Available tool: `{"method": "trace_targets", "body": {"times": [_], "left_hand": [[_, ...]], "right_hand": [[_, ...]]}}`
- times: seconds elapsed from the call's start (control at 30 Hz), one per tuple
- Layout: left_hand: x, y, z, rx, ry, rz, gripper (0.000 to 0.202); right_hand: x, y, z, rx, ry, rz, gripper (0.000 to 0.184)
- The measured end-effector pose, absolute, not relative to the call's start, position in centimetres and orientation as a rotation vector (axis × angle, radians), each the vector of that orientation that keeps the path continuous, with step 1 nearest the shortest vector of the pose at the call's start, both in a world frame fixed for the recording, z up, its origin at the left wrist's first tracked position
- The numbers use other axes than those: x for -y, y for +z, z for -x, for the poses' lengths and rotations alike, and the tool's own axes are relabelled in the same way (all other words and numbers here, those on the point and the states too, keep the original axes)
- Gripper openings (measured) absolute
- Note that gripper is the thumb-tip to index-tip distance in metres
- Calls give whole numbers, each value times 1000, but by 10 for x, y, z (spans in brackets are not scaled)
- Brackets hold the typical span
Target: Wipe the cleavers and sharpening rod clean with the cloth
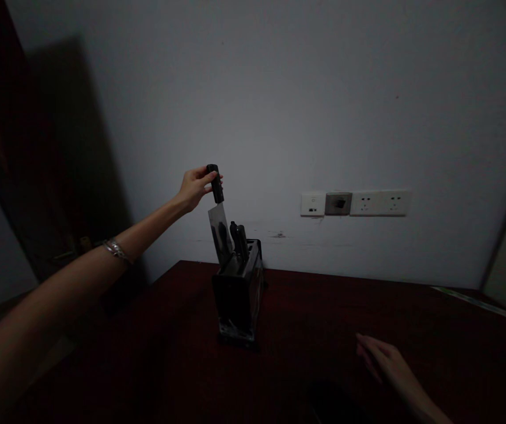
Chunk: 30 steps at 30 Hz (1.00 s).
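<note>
My left hand (197, 184) grips the black handle of a cleaver (219, 232) by its upper end. The wide metal blade points down, its lower end inside the slot of a dark knife block (235, 300). Most of the blade shows above the block. Beside it, black-handled knives (239, 240) stand upright in the same block. My right hand (379, 356) is low over the table at the lower right, away from the block. Its fingers stretch out loosely, and I see nothing held in them, though the underside is in shadow.
The block stands on a dark red table (323, 318) against a pale wall (279, 118). Sockets and switches (354, 204) line the wall to the right. A dark shape (332, 400) lies at the bottom edge, too dim to name. A dark door (9, 147) is at left.
</note>
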State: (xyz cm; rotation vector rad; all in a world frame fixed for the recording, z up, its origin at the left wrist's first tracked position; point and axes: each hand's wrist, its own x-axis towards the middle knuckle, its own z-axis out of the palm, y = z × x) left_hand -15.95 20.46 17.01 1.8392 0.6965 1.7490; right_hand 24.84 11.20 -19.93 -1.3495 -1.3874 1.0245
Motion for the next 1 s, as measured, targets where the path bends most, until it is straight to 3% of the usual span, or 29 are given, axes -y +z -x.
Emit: {"method": "trace_targets", "body": {"times": [1.0], "left_hand": [[-213,157,159,-766,1676,-1802,15]], "right_hand": [[-105,-189,-245,1379,1015,1367,49]]}}
